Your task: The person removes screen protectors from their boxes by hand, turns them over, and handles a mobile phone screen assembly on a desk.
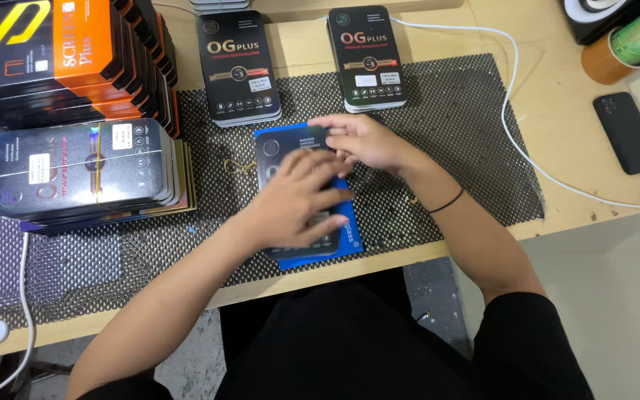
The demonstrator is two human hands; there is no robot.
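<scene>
The left hand [301, 204] lies flat on a dark phone [290, 152], fingers spread, pressing it onto a blue packet [351, 235]. The right hand [361, 141] pinches the phone's top edge at 1 o'clock. Both rest mid-mat [468, 133]. Two black boxes [238, 67] sit at 12 o'clock, stacked boxes [83, 170] at 9, another phone [627, 133] at 3.

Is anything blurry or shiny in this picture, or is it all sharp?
Head view: mostly sharp and evenly lit; the left hand is smeared by motion blur over the dark phone, the right hand is crisper, and glare streaks the glossy box stack at left.
</scene>
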